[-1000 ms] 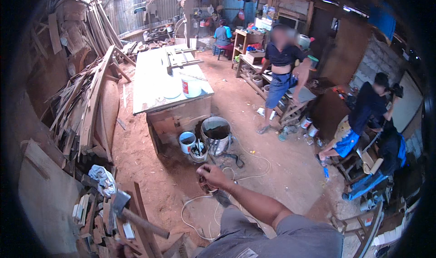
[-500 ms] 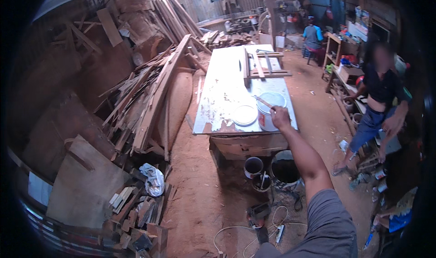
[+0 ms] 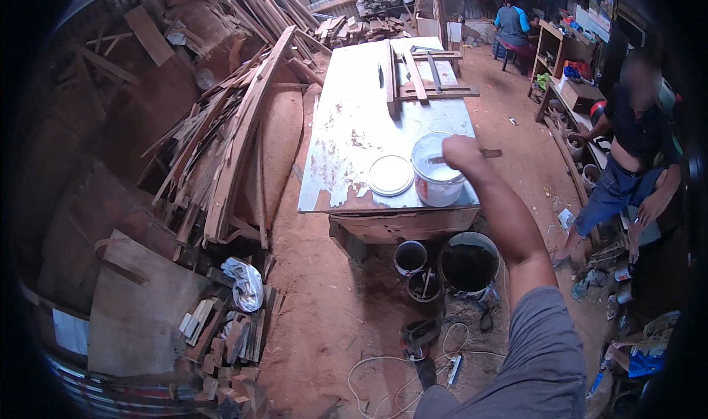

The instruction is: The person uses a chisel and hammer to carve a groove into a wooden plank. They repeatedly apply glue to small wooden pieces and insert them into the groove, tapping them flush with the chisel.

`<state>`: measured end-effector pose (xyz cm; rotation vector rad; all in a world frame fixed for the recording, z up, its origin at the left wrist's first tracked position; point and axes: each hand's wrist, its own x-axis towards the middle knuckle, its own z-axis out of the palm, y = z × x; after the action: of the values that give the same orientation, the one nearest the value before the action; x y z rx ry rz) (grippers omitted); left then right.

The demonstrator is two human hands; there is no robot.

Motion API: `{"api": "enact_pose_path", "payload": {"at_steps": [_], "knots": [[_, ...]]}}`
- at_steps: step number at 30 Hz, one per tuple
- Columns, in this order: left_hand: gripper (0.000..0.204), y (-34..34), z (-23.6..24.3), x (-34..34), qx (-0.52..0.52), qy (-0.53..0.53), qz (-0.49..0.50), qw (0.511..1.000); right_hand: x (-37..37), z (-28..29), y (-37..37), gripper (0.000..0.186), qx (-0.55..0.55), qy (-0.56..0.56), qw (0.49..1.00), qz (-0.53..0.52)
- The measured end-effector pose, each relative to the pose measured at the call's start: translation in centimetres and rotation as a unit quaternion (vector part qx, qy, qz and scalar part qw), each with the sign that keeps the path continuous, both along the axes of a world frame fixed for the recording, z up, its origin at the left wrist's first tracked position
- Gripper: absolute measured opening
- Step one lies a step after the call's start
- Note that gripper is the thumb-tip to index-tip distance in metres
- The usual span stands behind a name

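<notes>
My right hand [image 3: 462,152] is closed around a thin, flat wooden stick [image 3: 492,153] above the open mouth of a white bucket [image 3: 438,192]. One end of the stick sticks out to the right of my fist, the other lies over the bucket's opening. Pale material shows inside the bucket, which stands at the near right of a white-topped table [image 3: 341,142]. Left of it a round white lid [image 3: 391,175] lies flat on the tabletop. My left hand is out of view.
A wooden frame [image 3: 424,92] lies at the table's far end. Below the near edge stand a large dark-filled bucket [image 3: 469,267] and smaller pails [image 3: 410,258]. Lumber [image 3: 243,135] is piled on the left. One person [image 3: 640,135] is at the right, another [image 3: 510,26] sits farther back.
My right hand has risen slightly over the bucket, and the stick has turned from slanting up-left to lying nearly level. The view has shifted, showing more of the bucket's side.
</notes>
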<state>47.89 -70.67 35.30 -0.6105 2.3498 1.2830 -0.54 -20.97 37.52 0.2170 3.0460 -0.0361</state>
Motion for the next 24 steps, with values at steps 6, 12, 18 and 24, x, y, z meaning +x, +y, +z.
{"api": "enact_pose_path", "payload": {"at_steps": [6,12,18,24], "knots": [[0.025,0.0,0.0,-0.8,-0.004,-0.001,-0.015,1.000,-3.2,-4.3,-0.8,0.027,0.042,-0.004,0.993,0.106],[0.025,-0.5,-0.1,0.0,-0.010,-0.005,-0.001,1.000,-2.8,-1.0,2.3,0.016,-0.170,-0.097,0.979,-0.057],[0.025,-0.5,-0.6,0.8,-0.008,0.008,-0.005,1.000,-1.6,-2.4,0.0,0.024,-0.023,0.012,1.000,0.002],[0.026,-0.8,-0.2,2.6,-0.017,0.030,-0.009,0.999,-3.3,-1.6,2.8,0.017,-0.170,-0.112,0.979,-0.015]]}}
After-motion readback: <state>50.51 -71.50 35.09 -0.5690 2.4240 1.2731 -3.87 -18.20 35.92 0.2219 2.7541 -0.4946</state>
